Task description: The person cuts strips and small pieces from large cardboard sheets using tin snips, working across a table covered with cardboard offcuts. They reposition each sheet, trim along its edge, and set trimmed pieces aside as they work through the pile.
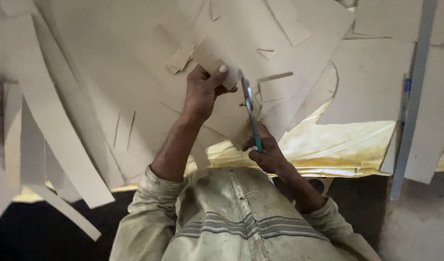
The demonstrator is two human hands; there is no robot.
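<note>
Large tan cardboard sheet (135, 96) covers the frame from 9 to 1 o'clock, overlapping a yellow sheet (338, 145) at 3 o'clock. Left hand (202, 92), near centre, has its grip closed on the cardboard's cut edge. Right hand (266, 153), at 5 o'clock from it, grips teal-handled scissors (251, 116), blades pointing to 12 o'clock into the cardboard.

Packages: I see none here.
Labels: none that I can find.
Signs: none.
Screens: none.
Printed surfaces: I can make out none on anything.
</note>
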